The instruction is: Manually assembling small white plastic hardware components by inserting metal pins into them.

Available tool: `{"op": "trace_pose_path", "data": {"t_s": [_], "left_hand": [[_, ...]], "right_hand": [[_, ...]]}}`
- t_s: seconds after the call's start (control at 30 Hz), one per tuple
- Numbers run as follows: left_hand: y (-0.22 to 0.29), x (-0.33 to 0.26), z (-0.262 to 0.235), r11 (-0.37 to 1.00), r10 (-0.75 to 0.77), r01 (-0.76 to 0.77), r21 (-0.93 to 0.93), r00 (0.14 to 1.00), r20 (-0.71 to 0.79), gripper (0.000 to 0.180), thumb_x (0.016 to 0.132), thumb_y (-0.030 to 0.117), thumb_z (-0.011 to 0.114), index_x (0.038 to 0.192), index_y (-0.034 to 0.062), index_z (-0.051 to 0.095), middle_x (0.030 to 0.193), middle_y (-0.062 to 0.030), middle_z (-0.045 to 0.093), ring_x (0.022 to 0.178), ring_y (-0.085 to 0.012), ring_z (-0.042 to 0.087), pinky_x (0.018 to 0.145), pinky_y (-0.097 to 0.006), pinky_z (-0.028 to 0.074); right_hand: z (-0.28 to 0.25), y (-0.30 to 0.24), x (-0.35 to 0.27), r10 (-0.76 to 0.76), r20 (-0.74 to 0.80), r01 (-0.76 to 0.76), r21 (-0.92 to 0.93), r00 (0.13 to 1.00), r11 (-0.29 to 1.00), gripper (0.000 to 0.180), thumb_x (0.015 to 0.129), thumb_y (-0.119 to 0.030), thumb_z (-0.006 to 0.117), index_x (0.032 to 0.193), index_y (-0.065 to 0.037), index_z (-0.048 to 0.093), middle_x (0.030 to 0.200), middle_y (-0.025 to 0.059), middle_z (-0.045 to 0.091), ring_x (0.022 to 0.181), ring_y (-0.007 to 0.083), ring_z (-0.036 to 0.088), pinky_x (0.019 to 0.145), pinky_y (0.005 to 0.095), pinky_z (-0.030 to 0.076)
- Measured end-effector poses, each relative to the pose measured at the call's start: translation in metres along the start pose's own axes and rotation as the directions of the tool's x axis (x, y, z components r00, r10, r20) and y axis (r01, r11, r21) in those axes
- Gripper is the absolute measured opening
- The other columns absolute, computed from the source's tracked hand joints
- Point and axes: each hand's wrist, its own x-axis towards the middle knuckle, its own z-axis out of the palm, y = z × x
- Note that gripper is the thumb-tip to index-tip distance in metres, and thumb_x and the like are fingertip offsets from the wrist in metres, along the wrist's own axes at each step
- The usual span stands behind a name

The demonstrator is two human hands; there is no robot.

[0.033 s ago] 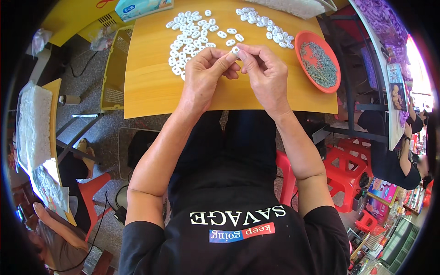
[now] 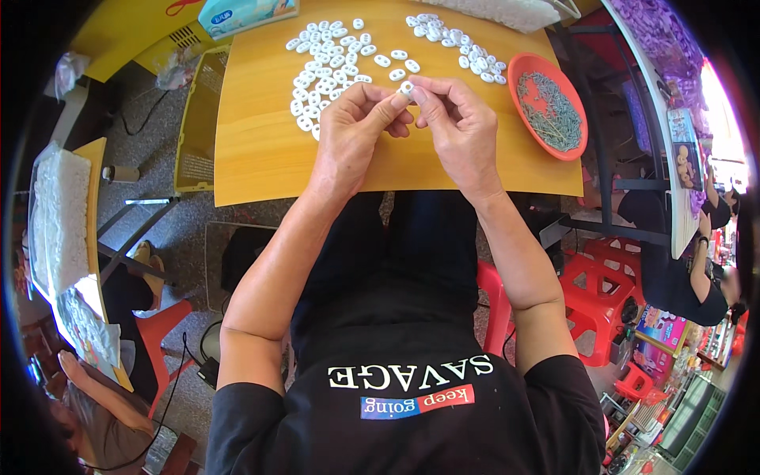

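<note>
Over the middle of the table, my left hand [image 2: 358,119] and my right hand [image 2: 461,125] meet at the fingertips. Between them they pinch a small white oval piece [image 2: 407,88] with a hole showing; its lower part is hidden by the fingers. A spread of similar white two-hole pieces [image 2: 321,67] lies on the tabletop beyond and left of my left hand. Another cluster of white pieces [image 2: 467,51] lies farther off to the right. To the right of my right hand stands an orange-red bowl [image 2: 585,127] holding many thin grey metal pins or screws [image 2: 554,115].
The wooden-coloured table [image 2: 261,162] ends just in front of my body. At its far edge sit a tissue pack [image 2: 241,14] and a bag of white material [image 2: 514,12]. A yellow crate [image 2: 194,150] stands left; red stools [image 2: 598,285] stand right. Other people sit at both sides.
</note>
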Motion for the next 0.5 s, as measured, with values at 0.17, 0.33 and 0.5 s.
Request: {"op": "trace_pose_path", "data": {"t_s": [0.17, 0.33, 0.5], "left_hand": [[0.002, -0.007, 0.013, 0.989, 0.122, -0.119, 0.091, 0.992, -0.027, 0.017, 0.092, 0.014, 0.067, 0.102, 0.0018, 0.061, 0.100, -0.0033, 0.062, 0.087, -0.0070, 0.056, 0.078, -0.023, 0.046], [0.004, -0.009, 0.013, 0.975, 0.195, -0.206, 0.083, 0.973, 0.125, 0.032, 0.100, 0.026, 0.055, 0.121, 0.0016, 0.061, 0.116, -0.0054, 0.058, 0.096, -0.0108, 0.053, 0.085, -0.027, 0.045], [0.004, -0.014, 0.014, 0.990, 0.141, -0.137, -0.035, 0.973, 0.180, 0.036, 0.101, 0.030, 0.051, 0.122, 0.0023, 0.061, 0.125, -0.0060, 0.058, 0.107, -0.0148, 0.053, 0.093, -0.029, 0.043]], "right_hand": [[-0.012, -0.005, 0.002, 0.181, 0.111, -0.207, 0.312, 0.977, 0.927, 0.017, 0.094, -0.008, 0.063, 0.107, 0.002, 0.065, 0.090, 0.0057, 0.068, 0.071, 0.0079, 0.060, 0.063, 0.0207, 0.049], [-0.009, -0.015, -0.001, 0.203, 0.211, -0.289, 0.571, 0.956, 0.769, 0.029, 0.094, -0.006, 0.062, 0.121, 0.003, 0.057, 0.094, 0.0069, 0.067, 0.073, 0.0084, 0.059, 0.066, 0.0217, 0.049], [-0.002, -0.021, -0.007, 0.234, 0.245, -0.339, 0.696, 0.941, 0.633, 0.043, 0.093, -0.005, 0.062, 0.132, 0.003, 0.045, 0.095, 0.0057, 0.065, 0.078, 0.0070, 0.056, 0.070, 0.0211, 0.047]]}}
